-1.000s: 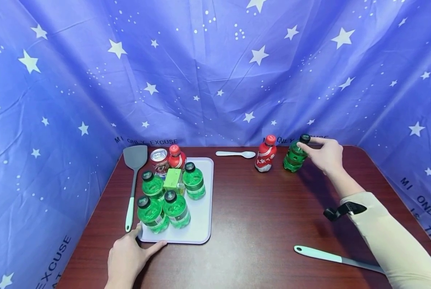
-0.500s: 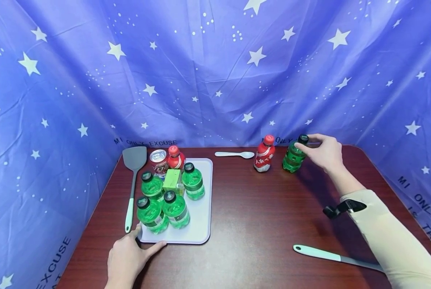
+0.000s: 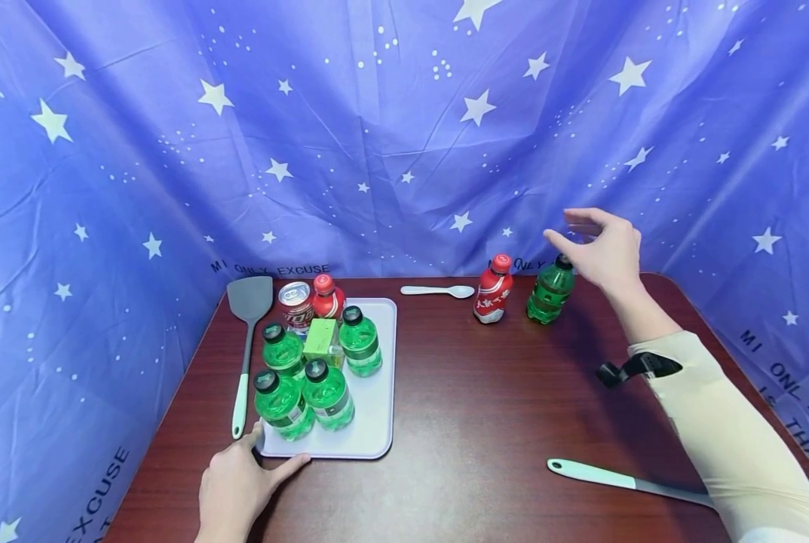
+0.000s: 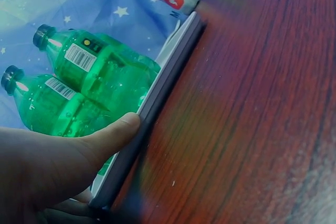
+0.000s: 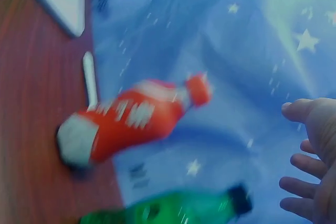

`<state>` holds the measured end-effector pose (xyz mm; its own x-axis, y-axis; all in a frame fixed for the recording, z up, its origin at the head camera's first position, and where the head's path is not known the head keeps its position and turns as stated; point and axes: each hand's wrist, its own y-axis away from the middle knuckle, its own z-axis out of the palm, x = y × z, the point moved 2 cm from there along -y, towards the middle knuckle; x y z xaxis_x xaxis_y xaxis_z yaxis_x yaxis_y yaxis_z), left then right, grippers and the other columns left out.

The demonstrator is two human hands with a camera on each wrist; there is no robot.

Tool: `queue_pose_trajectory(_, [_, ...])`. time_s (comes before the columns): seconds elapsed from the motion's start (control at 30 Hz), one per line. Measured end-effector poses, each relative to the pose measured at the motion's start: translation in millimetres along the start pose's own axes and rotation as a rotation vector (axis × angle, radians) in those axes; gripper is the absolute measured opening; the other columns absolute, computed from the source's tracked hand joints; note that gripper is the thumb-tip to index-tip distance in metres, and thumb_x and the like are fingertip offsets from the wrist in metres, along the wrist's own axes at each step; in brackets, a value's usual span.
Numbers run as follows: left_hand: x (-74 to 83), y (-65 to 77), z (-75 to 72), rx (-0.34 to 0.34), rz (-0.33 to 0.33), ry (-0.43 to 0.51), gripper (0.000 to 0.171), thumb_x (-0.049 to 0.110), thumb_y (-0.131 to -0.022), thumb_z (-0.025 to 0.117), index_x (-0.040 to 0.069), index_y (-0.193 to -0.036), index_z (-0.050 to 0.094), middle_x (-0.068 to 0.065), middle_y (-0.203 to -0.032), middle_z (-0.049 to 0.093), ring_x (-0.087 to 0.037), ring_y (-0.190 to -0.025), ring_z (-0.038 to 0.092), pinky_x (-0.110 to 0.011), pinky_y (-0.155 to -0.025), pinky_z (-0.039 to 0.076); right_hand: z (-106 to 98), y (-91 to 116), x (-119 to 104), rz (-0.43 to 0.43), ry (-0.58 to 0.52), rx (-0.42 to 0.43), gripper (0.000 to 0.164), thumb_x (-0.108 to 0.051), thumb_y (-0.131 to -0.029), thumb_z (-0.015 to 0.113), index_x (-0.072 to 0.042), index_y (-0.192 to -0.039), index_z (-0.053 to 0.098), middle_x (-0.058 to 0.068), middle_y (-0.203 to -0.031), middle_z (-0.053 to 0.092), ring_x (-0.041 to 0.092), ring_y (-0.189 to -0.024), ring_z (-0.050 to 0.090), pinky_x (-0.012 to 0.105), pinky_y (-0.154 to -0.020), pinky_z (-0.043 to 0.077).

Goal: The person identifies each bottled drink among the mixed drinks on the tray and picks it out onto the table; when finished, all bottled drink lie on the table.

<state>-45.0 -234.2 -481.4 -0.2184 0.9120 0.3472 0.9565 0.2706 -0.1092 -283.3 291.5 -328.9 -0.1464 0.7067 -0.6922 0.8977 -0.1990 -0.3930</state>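
Observation:
At the near left corner of a pale lilac tray (image 3: 373, 422), my left hand (image 3: 231, 483) grips the edge, thumb along the front rim (image 4: 118, 174) and fingers round the left side. On the tray stand several green soda bottles (image 3: 329, 400) with black caps, a green box (image 3: 323, 339), a dark red can (image 3: 295, 305) and a red-capped bottle (image 3: 327, 298). My right hand (image 3: 608, 249) is raised with fingers spread, holding nothing, just above a green soda bottle (image 3: 550, 294) at the back right. Left of that bottle stands a red-labelled bottle (image 5: 136, 119), upright on the table.
A white spoon (image 3: 438, 291) lies at the table's back edge. Left of the tray lies a grey spatula (image 3: 249, 302) with a mint handle. Another mint-handled utensil (image 3: 594, 473) lies front right, partly under the right sleeve (image 3: 736, 430). A blue star-patterned curtain (image 3: 377, 136) encloses the table.
My right hand has let go of the green soda bottle at the back right and risen above it. The left hand has stayed at the tray's corner. The head view has shifted slightly.

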Motion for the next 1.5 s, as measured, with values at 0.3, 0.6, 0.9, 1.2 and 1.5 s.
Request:
queue_pose_trajectory(0.3, [0.6,-0.2,-0.9,0.001,-0.001,0.0,0.108,0.074,-0.062,0.091,-0.01,-0.128,0.071,-0.029,-0.083,0.073,-0.05,-0.079,0.072,-0.061,-0.066,0.057,21,9,-63,-0.084,-0.362,-0.076,0.051,-0.031,-0.087,0.09,-0.015,-0.134,0.075,0.01,-0.126,0.079,-0.006,-0.098,0.075,0.012,-0.085,0.058])
queue_pose_trajectory(0.6, [0.5,-0.1,-0.7,-0.007,-0.006,0.001,0.108,0.074,-0.062,0.091,-0.009,-0.128,0.071,-0.027,-0.079,0.072,-0.05,-0.079,0.072,-0.061,-0.065,0.057,54,33,-109,-0.202,-0.447,-0.202,0.048,-0.023,-0.089,0.089,-0.016,-0.134,0.075,0.01,-0.127,0.079,0.023,-0.117,0.077,0.014,-0.089,0.058])
queue_pose_trajectory(0.9, [0.6,-0.1,-1.1,-0.004,-0.004,0.004,0.109,0.075,-0.061,0.091,-0.009,-0.128,0.071,-0.029,-0.081,0.072,-0.051,-0.08,0.072,-0.061,-0.066,0.057,84,58,-141,-0.303,-0.516,-0.357,0.053,-0.015,-0.087,0.09,-0.013,-0.137,0.073,0.009,-0.133,0.076,0.029,-0.123,0.074,0.023,-0.093,0.061])
queue_pose_trajectory(1.2, [-0.2,-0.4,0.4,-0.032,-0.022,0.002,0.112,0.077,-0.061,0.09,-0.011,-0.128,0.07,-0.031,-0.084,0.073,-0.05,-0.081,0.073,-0.062,-0.069,0.058,122,78,-151,-0.329,-0.566,-0.471,0.055,-0.014,-0.086,0.09,-0.011,-0.138,0.072,0.007,-0.139,0.074,0.025,-0.127,0.073,0.034,-0.097,0.062])
queue_pose_trajectory(1.5, [0.4,-0.4,-1.2,-0.016,-0.012,0.006,0.111,0.074,-0.062,0.091,-0.01,-0.13,0.07,-0.029,-0.078,0.072,-0.052,-0.08,0.072,-0.061,-0.066,0.057,152,93,-149,-0.35,-0.505,-0.505,0.056,-0.023,-0.086,0.091,-0.017,-0.139,0.072,0.002,-0.137,0.075,0.021,-0.126,0.072,0.037,-0.098,0.062])
